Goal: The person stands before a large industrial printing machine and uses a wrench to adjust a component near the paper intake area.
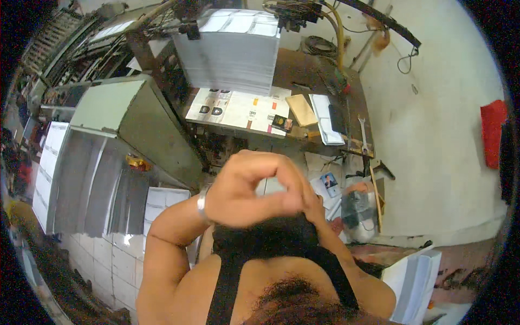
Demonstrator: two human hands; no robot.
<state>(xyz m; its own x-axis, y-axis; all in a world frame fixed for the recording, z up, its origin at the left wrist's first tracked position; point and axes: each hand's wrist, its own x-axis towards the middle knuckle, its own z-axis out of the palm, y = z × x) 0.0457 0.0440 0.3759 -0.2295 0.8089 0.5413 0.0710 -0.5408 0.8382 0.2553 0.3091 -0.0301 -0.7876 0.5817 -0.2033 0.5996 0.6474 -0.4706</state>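
My left hand [246, 189], with a silver band [201, 205] on its wrist, is raised in front of my chest. Its thumb and index finger curl round into a ring, their tips close together, and the floor shows through the gap. If anything lies between those tips, it is too blurred and small to make out. From the right, my right forearm [333, 233] runs up behind the left hand. The right hand is almost wholly hidden there, so its fingers cannot be read. Black straps [227, 287] cross my shoulders below.
Ahead, a tall paper stack [227, 59] stands behind a table with printed sheets [233, 111], a tan block [301, 110] and a wrench [363, 134]. A green metal cabinet [157, 130] and more stacked sheets [81, 184] are left. A clear plastic bag [359, 214] sits right.
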